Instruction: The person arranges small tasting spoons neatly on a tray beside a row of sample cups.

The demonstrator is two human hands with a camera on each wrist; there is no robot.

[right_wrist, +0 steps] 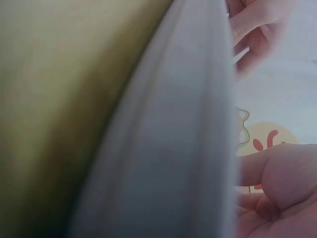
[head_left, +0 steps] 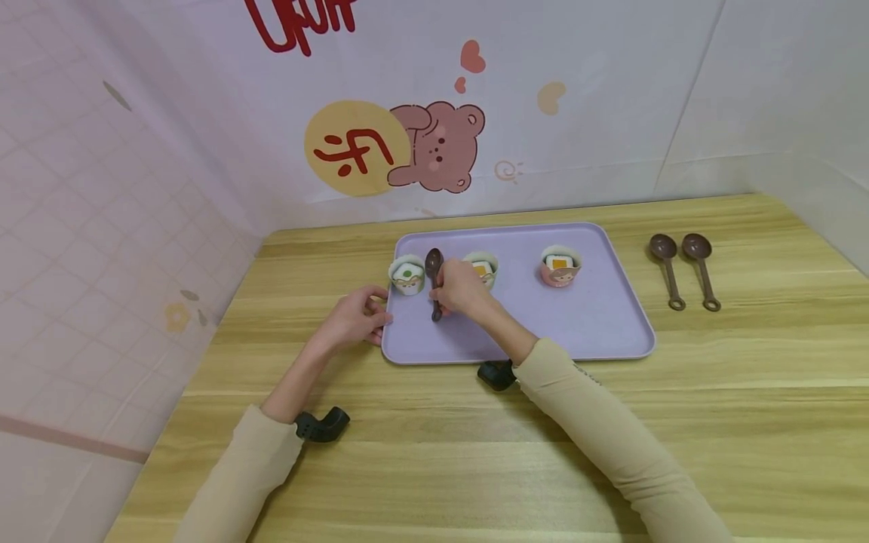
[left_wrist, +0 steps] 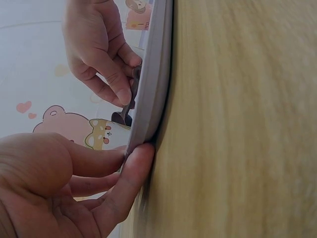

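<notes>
R hand (head_left: pixel 460 288) on spoon (head_left: pixel 434 262), L hand (head_left: pixel 356 317) on tray (head_left: pixel 536 324)

Nearest: two beige sleeves (head_left: pixel 618 445) over the bench (head_left: pixel 421 475), a black wrist unit (head_left: pixel 323 425) at each cuff. Lilac tray lies flat on bench beyond. L hand at tray's L side: thumb and index pinch the rim, per L wrist view. R hand reaches over tray's near edge, thumb and fingers pinching the brown spoon by its handle. Spoon is over L part of tray, btwn L cup (head_left: pixel 408 283) and mid cup (head_left: pixel 493 265), bowl twd wall; contact w/ tray floor: cannot tell. R wrist view blurred, tray rim hiding the spoon.

Cups in a row on tray, all upright. L cup: white contents w/ green dot. Mid cup: white w/ orange patch, partly hidden by R hand. R cup (head_left: pixel 560 278): pink, similar orange-patched contents, well apart from mid cup.

On bench, R of tray: 2nd spoon (head_left: pixel 664 247) and 3rd spoon (head_left: pixel 697 246), side by side, bowls twd wall.

Far: pale wall (head_left: pixel 597 166) w/ bear print (head_left: pixel 441 147).
</notes>
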